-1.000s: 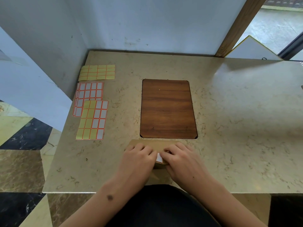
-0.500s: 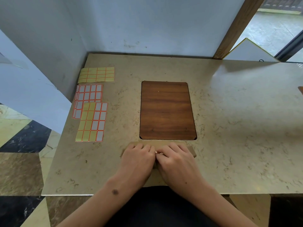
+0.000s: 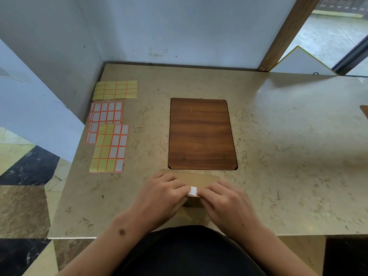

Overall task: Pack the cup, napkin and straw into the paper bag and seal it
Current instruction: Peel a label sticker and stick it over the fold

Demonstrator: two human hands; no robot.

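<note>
A brown paper bag (image 3: pixel 196 178) lies flat at the near edge of the table, its top folded over. A small white sticker (image 3: pixel 192 191) sits on the fold, between my fingertips. My left hand (image 3: pixel 162 198) presses on the bag's left part and my right hand (image 3: pixel 227 202) on its right part, fingers touching the sticker's edges. Both hands hide most of the bag. Cup, napkin and straw are out of sight.
Three sheets of label stickers lie at the left: a yellow one (image 3: pixel 116 89), a white one (image 3: pixel 105 118), a mixed one (image 3: pixel 110 148). A dark wooden board (image 3: pixel 201 134) is set into the beige stone table (image 3: pixel 288 156). Walls close the left and back.
My fingertips closed together over the sticker half a second ago and have now parted slightly, so the white sticker shows again on the fold. The view has shifted a little.
</note>
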